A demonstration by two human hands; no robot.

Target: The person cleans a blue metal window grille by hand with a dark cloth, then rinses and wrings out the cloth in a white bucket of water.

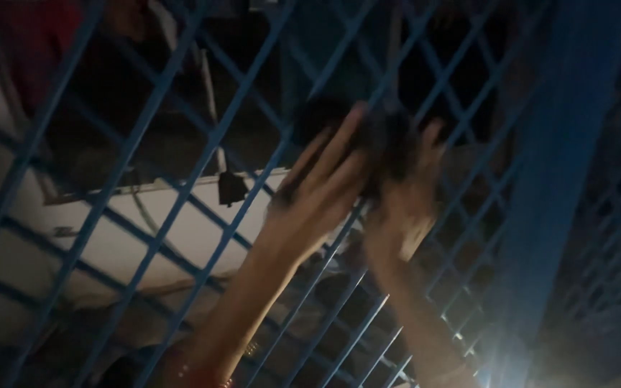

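— Evidently, a blue lattice grille [181, 194] is seen, dim room and white wall [188, 237] behind. Hands?
— A dark blurred object [386, 140] is gripped against the grille by left hand [318, 197] and right hand [404, 208].

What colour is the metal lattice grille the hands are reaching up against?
Blue, a diagonal criss-cross grille, clearest in the head view.

Dark, blurred, rounded object [386, 140], upper centre of frame, pressed against blue diagonal grille [181, 194], between 2 hands.
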